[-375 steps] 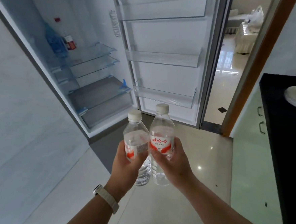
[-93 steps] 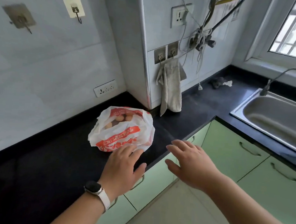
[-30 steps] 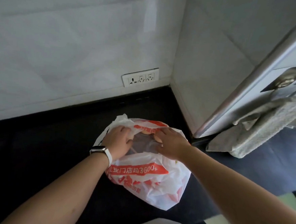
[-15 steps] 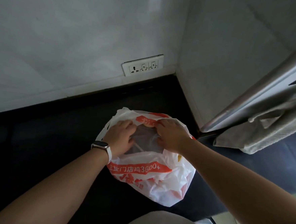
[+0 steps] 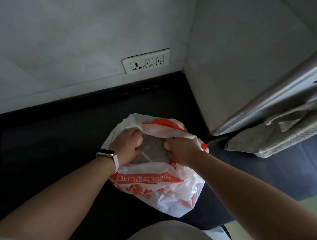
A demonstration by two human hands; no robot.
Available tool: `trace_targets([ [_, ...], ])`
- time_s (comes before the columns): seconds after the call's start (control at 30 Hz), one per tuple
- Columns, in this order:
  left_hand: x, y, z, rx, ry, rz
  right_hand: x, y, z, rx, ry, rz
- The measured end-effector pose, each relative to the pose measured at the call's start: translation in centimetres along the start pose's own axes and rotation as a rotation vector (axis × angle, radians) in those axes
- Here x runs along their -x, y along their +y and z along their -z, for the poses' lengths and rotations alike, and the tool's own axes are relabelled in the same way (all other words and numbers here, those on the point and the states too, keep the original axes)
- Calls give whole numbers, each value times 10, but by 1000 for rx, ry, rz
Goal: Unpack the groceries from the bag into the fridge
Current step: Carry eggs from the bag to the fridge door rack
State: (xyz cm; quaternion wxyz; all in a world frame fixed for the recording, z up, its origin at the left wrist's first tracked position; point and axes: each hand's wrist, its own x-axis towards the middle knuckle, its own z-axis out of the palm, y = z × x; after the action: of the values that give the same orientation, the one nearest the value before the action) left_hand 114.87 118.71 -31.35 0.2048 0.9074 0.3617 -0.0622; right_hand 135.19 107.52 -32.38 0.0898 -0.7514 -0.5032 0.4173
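Observation:
A white plastic bag [image 5: 169,192] with orange print lies on the black countertop [image 5: 48,149], its mouth open toward the wall. Both my hands are inside the mouth. My left hand [image 5: 126,145], with a watch on the wrist, has its fingers curled round a pale tan egg [image 5: 139,141]. My right hand [image 5: 182,149] grips a second egg [image 5: 166,145], only its edge showing. The rest of the bag's contents is hidden by a grey inner film and my hands. The fridge is out of view.
A white wall socket [image 5: 145,62] sits just above the counter's back edge. To the right a tiled corner pillar with a metal edge strip [image 5: 272,90] juts out, and a grey towel [image 5: 284,136] hangs beside it. Green cabinet front shows at far right.
Both hands have closed round an egg each inside the bag; half a second ago they were spreading the mouth. The view has tilted slightly further down.

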Motion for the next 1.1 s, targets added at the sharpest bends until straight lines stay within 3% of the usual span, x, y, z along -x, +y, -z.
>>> trace_targets([
  [0.13,9,0,-4,22,20,-32,8,-4,-1,104,-38,68],
  [0.3,26,1,1,87,32,-47,20,-9,-2,325,5,118],
  [0.43,41,7,7,87,97,-66,33,-16,-5,366,46,177],
  [0.8,91,49,35,308,327,43,97,-45,-1,-13,222,112],
  [1.1,128,74,41,448,415,62,152,-67,-1,-120,332,101],
])
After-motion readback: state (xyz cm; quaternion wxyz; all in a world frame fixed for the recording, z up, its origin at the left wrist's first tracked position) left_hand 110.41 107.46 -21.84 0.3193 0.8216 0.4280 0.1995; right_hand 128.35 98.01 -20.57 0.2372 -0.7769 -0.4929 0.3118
